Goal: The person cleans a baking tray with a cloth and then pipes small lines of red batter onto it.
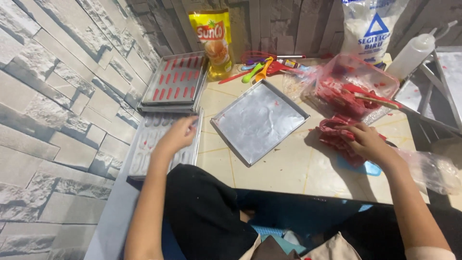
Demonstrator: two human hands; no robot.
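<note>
The left hand [177,136] rests with fingers curled on the right rim of a long moulded baking tray [147,147] at the counter's left edge, seemingly gripping it, though the fingertips are hidden. The right hand [366,141] clutches a crumpled red-smeared plastic bag [337,137] near the counter's right edge. Between them, mid-counter, lies an empty square metal tray [259,120], untouched.

Left hand [177,136] on a mould tray [144,153], right hand [366,141] gripping a red-smeared bag [337,135]
</note>
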